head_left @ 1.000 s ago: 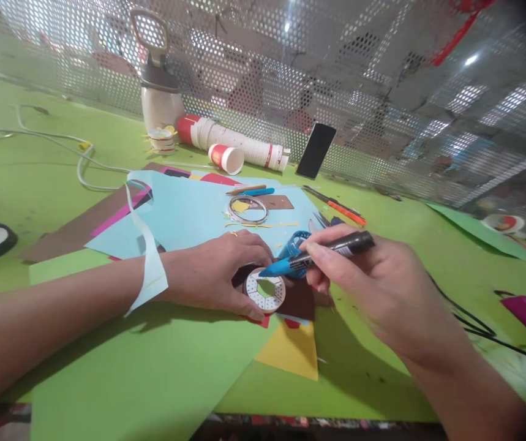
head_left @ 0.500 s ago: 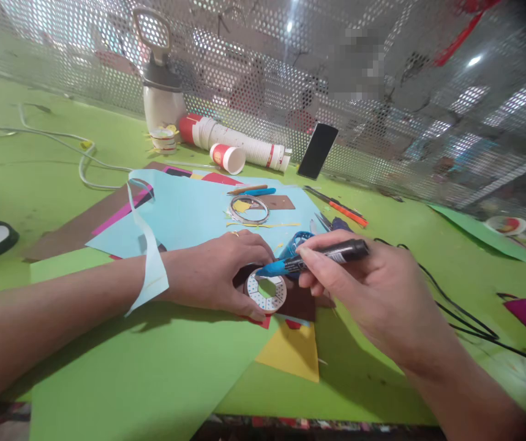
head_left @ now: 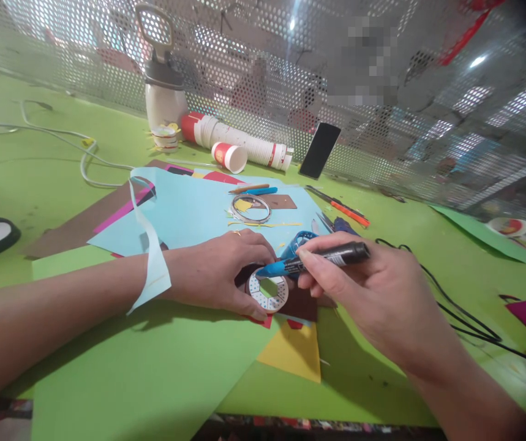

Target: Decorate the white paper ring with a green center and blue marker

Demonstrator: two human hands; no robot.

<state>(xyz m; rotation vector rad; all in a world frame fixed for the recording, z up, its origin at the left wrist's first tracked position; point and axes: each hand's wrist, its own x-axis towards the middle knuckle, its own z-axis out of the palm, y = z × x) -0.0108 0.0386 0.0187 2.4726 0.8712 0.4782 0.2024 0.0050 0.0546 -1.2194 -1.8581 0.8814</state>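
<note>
A small white paper disc (head_left: 278, 301) has blue dots, dark dividing lines and a green hexagon at its centre. My left hand (head_left: 226, 272) grips it at its left edge, the thumb below and the fingers curled around the far side. In my right hand (head_left: 368, 291) is a marker (head_left: 324, 258) with a black body and a blue front end, pinched between thumb and fingers. Its tip meets the upper left part of the disc; whether it touches I cannot tell. A pale blue paper strip (head_left: 156, 263) is looped around my left wrist.
Light blue paper (head_left: 189, 214), green paper (head_left: 138, 367) and yellow paper (head_left: 294, 349) overlap on the green table. Beyond lie a tape ring (head_left: 269, 211), a box cutter (head_left: 348, 211), stacked paper cups (head_left: 253, 147), a spray bottle (head_left: 165, 104) and a leaning phone (head_left: 320, 150). Scissors (head_left: 343, 225) lie behind the marker.
The view has shifted very slightly. Both hands keep their hold, and the marker tip stays at the upper left part of the disc.
</note>
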